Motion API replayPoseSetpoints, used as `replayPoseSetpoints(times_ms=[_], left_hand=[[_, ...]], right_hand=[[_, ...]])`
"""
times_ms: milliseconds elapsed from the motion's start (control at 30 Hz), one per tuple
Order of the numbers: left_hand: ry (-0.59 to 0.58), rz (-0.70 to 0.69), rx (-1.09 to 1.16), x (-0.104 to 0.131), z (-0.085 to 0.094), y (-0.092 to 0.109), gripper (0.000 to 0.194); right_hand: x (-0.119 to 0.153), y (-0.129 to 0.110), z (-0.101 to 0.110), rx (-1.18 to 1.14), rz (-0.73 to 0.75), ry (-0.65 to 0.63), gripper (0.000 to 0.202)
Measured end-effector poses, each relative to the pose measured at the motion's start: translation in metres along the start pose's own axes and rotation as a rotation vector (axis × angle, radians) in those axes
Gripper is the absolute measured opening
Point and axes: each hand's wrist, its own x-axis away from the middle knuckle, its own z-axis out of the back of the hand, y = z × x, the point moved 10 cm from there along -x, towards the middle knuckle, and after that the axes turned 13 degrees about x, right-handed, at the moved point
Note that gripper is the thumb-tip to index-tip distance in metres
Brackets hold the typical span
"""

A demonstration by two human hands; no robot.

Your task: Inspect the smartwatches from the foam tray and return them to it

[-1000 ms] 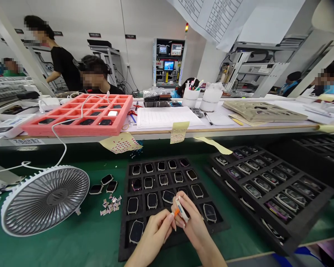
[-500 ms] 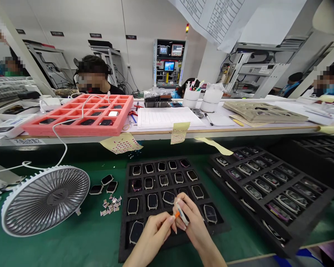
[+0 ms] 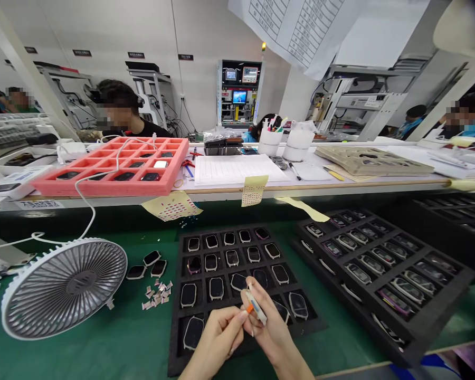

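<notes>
Above the front of a black foam tray (image 3: 176,348), my right hand (image 3: 275,332) is closed around a smartwatch body (image 3: 258,310), tilted on edge with its pale side showing. My left hand (image 3: 220,330) pinches a small orange piece (image 3: 250,306), whose end is at the watch. Fingers hide most of the orange piece, so its exact kind is unclear. Below the hands, watch bodies such as this one (image 3: 216,288) lie in the tray's compartments, dark screens up. My hands cover part of the front rows.
A white fan (image 3: 67,287) stands left. Beside it lie a few watches (image 3: 158,268) and a heap of small metallic-pink pieces (image 3: 157,295). Stacked black trays (image 3: 415,332) fill the right. A shelf above the bench bears a pink foam tray (image 3: 174,179), papers and pen pots. Other people sit beyond.
The watch in my right hand has turned slightly, showing more of its pale side, and both hands have shifted a little left. A person across the bench has leaned left.
</notes>
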Motion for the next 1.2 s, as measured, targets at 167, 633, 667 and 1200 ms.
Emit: replayPoseSetpoints(times_ms=[167, 633, 667, 1200], left_hand=[[0.037, -0.010, -0.020, -0.004, 0.006, -0.002, 0.057], [0.565, -0.292, -0.469, 0.037, 0.113, 0.051, 0.047], [0.635, -0.295, -0.566, 0.046, 0.132, 0.059, 0.046], [0.813, -0.118, -0.881, 0.085, 0.195, 0.060, 0.033]], right_hand=[[-0.001, 0.007, 0.010, 0.041, -0.022, 0.068, 0.040], [0.002, -0.006, 0.035, 0.877, 0.258, 0.215, 0.034], [0.003, -0.004, 0.033, 1.013, 0.294, 0.193, 0.032], [0.019, 0.019, -0.028, 1.846, 0.765, 0.023, 0.017]])
